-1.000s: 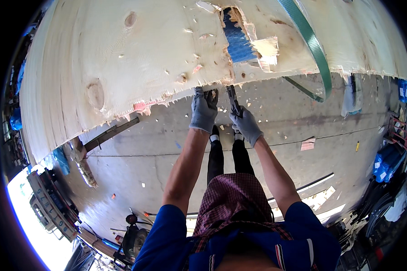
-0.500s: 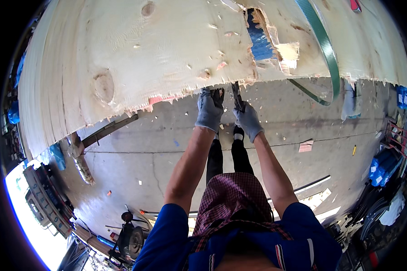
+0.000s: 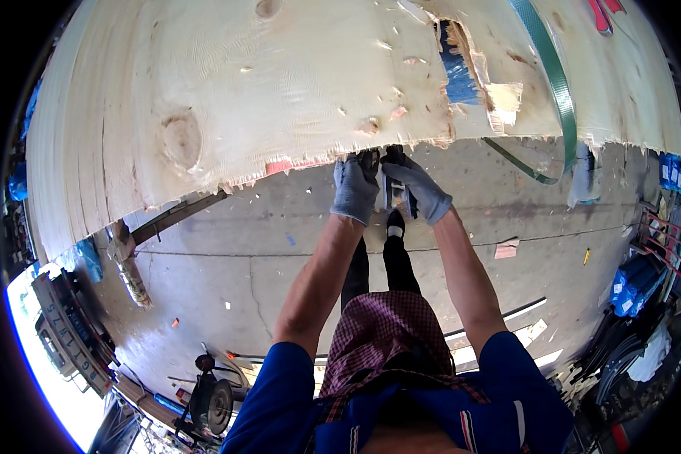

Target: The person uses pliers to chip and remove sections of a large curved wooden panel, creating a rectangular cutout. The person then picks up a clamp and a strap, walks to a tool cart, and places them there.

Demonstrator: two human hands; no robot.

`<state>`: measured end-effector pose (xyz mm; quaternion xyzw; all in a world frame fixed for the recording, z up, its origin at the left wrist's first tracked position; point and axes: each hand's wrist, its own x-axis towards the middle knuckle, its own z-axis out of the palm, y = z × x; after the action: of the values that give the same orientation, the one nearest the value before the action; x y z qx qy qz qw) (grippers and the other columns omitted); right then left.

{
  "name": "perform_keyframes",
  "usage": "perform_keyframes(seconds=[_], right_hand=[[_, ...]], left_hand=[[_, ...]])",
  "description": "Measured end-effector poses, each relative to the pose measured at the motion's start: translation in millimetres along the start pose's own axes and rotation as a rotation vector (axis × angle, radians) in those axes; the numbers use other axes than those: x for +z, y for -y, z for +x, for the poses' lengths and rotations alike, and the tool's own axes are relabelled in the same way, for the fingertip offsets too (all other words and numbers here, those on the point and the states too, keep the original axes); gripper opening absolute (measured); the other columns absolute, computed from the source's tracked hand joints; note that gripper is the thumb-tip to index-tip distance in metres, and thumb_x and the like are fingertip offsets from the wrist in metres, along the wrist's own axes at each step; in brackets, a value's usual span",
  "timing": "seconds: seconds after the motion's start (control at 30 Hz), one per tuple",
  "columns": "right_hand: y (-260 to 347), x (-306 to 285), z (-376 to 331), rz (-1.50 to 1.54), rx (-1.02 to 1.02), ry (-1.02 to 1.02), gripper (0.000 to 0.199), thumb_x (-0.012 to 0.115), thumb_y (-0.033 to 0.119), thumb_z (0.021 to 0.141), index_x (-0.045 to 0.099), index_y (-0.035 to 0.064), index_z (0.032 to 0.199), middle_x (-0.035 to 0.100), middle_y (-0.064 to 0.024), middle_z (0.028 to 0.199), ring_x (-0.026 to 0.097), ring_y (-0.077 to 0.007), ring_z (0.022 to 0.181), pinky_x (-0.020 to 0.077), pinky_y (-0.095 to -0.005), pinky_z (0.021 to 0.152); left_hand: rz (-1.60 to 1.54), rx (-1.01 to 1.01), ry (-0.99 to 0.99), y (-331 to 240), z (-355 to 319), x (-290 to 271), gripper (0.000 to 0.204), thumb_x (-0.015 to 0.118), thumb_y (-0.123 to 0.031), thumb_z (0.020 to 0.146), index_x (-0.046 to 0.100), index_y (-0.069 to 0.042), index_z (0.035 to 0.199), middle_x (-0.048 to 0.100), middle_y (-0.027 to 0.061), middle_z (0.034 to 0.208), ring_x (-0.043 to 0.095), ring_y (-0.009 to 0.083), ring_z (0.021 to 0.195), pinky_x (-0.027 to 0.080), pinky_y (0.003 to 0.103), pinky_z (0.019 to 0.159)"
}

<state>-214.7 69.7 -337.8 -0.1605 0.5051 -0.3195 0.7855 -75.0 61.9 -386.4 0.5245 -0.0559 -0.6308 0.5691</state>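
Note:
A pale plywood panel with a splintered near edge spans the upper view. Both my hands wear grey gloves with dark fingers and are just below that edge. My left hand is closed, and its fingertips and whatever lies in them are hidden by the dark area under the edge. My right hand grips a dark metal hand tool, whose grey frame shows between the hands; its upper end is hidden at the panel edge. A green strap crosses the panel and hangs in a loop to the right.
A ragged hole in the panel shows blue beneath, with wood chips around it. A red-handled tool lies at the upper right. A dark beam sticks out on the left. Blue-wrapped bundles stand at the right; scraps litter the concrete floor.
The hand tool has turned and swung down, so its grey frame now shows between my hands. My right hand has shifted slightly right. The view has moved a little.

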Motion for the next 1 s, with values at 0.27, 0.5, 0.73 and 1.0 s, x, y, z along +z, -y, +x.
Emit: perform_keyframes(seconds=[0.27,0.5,0.73,1.0], right_hand=[[-40.2,17.0,-18.2,-0.436,-0.126,-0.358,0.029,0.066,0.027,0.081,0.052,0.0058,0.096,0.058,-0.0030,0.075,0.058,-0.0160,0.066,0.0453,-0.0322,0.060],[-60.5,-18.0,4.4,-0.815,-0.291,-0.417,0.019,0.055,0.018,0.085,0.044,0.0036,0.090,0.058,-0.0190,0.068,0.059,-0.0402,0.066,0.0445,-0.0454,0.058],[-61.8,-42.3,52.2,-1.046,-0.719,-0.622,0.015,0.054,0.012,0.083,0.043,0.0060,0.091,0.057,-0.0203,0.072,0.058,-0.0427,0.067,0.0453,-0.0479,0.058],[-50.5,-8.1,-19.9,0.847,0.283,0.458,0.016,0.058,0.018,0.086,0.052,0.0047,0.093,0.034,0.0059,0.067,0.030,-0.0080,0.051,0.0279,-0.0239,0.046]], left_hand=[[0.692,0.495,0.213,7.0,3.5,-15.7,0.022,0.053,-0.027,0.094,0.057,-0.009,0.107,0.064,0.0016,0.095,0.063,0.0151,0.082,0.054,0.031,0.076],[0.051,0.034,0.078,3.5,-3.4,-0.6,0.019,0.051,-0.026,0.095,0.058,-0.012,0.106,0.064,-0.0002,0.096,0.063,0.0157,0.082,0.050,0.036,0.083],[0.883,0.445,0.188,13.6,14.3,-28.6,0.018,0.049,-0.019,0.094,0.057,-0.008,0.106,0.065,0.0035,0.101,0.064,0.0186,0.089,0.050,0.037,0.085],[0.584,0.337,0.240,-4.6,-9.2,-19.9,0.020,0.046,-0.015,0.094,0.055,-0.007,0.110,0.064,0.0057,0.099,0.064,0.0221,0.089,0.049,0.041,0.092]])
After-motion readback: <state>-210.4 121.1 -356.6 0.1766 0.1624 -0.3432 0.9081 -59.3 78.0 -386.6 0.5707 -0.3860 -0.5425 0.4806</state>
